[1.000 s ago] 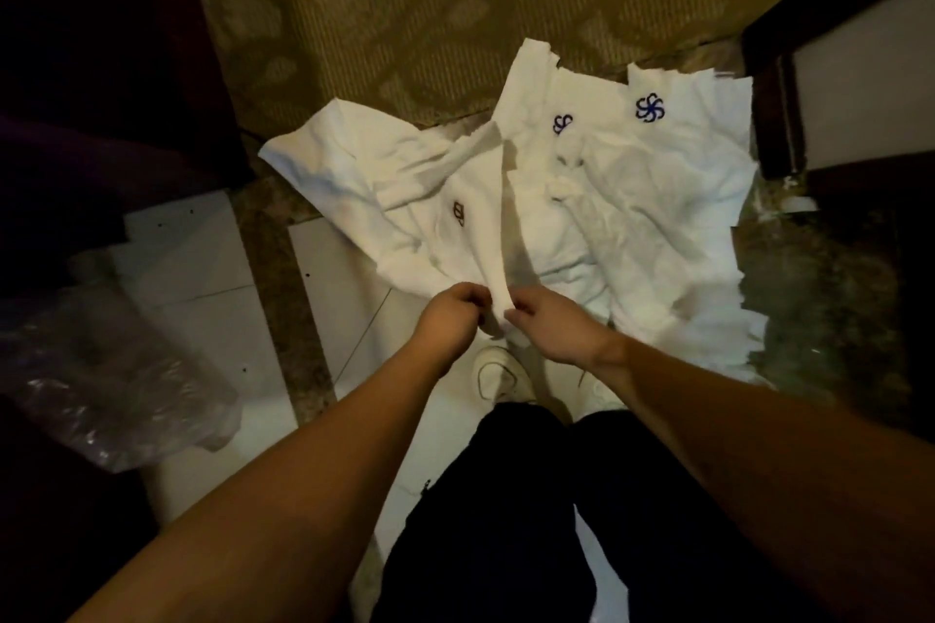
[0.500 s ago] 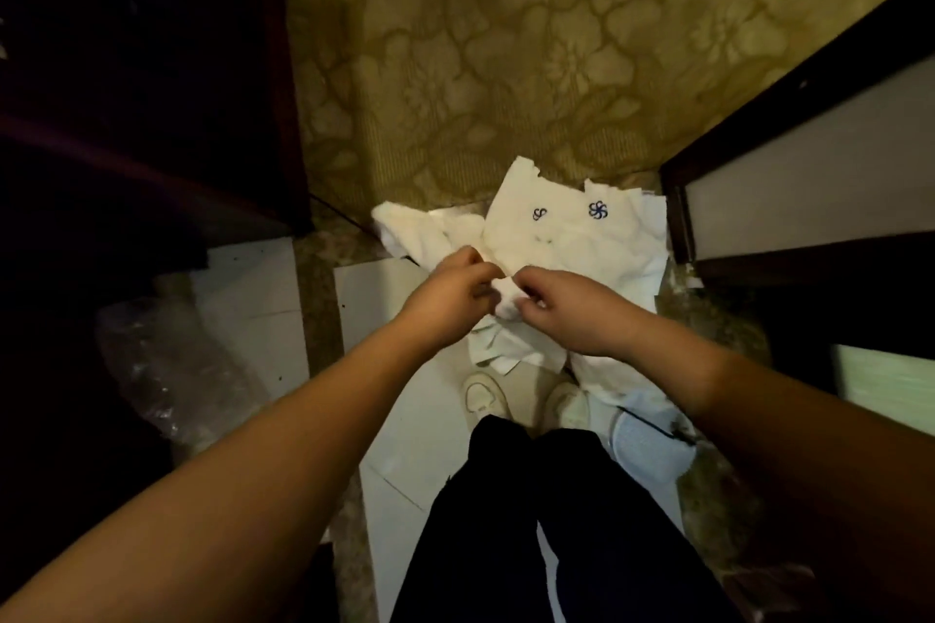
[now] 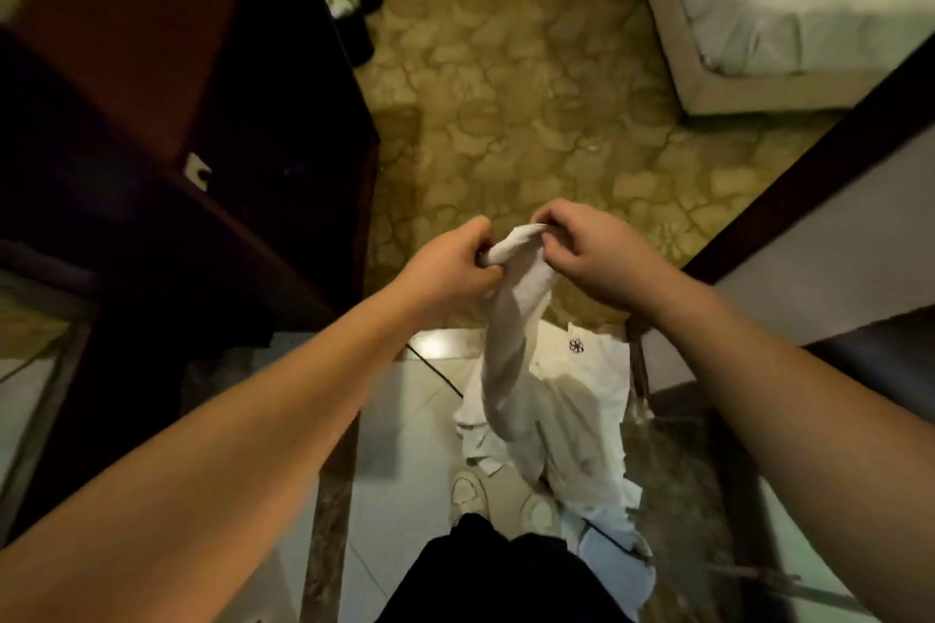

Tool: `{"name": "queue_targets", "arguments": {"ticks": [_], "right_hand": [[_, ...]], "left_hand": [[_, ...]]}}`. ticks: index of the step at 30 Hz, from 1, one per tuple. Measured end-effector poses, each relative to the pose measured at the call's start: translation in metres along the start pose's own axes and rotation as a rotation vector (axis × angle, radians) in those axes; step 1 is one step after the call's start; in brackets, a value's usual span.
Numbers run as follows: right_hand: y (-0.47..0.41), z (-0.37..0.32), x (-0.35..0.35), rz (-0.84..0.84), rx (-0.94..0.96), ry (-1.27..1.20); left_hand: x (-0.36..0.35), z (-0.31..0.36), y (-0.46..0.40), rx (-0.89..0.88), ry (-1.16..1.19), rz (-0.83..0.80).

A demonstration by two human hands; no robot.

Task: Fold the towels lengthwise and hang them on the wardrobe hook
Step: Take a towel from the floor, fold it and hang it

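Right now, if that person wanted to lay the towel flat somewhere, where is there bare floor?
Bare patterned carpet lies ahead of both hands, between the dark wardrobe and the bed. Pale floor tile left of the feet is also free. It is crowded below the right hand, where the towel pile lies under the held towel.

Hemmed by dark cabinet (image 3: 152, 127) at left, door frame (image 3: 809, 187) at right. Open carpet (image 3: 531, 116) ahead; bed (image 3: 759, 15) far right.
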State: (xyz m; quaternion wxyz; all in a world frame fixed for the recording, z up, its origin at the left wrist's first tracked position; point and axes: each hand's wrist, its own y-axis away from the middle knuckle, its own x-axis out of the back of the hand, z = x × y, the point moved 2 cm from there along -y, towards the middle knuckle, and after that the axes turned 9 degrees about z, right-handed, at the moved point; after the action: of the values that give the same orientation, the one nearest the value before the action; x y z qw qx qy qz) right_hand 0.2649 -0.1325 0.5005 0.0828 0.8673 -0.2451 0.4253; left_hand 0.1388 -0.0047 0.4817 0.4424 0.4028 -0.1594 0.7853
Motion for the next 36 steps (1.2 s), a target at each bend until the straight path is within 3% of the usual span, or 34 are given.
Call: {"name": "queue_targets", "arguments": {"ticks": [10,15,18,22,30,36], "right_hand": [[0.023,-0.143,0.112,0.161,0.298,-0.003],[0.053,-0.202,0.140,0.192,0.414,0.096],[0.074,-0.230,0.147,0.244,0.438,0.131],[0.106,-0.261,0.146,0.331,0.449,0.091],[0.163,-0.293,0.105,0.426,0.415,0.081],[0.201,-0.301,0.076,0.483,0.318,0.090]], "left_hand": [[0.133,0.084,0.087,-0.046,0.109,0.187],[0.181,0.090,0.135,-0.009,0.246,0.186],[0.203,0.088,0.167,-0.029,0.193,0.178],[0.226,0.067,0.223,-0.004,0.157,0.176],[0.243,-0.020,0.349,0.140,-0.104,0.322],[0.249,-0.071,0.443,0.315,-0.183,0.341]]}}
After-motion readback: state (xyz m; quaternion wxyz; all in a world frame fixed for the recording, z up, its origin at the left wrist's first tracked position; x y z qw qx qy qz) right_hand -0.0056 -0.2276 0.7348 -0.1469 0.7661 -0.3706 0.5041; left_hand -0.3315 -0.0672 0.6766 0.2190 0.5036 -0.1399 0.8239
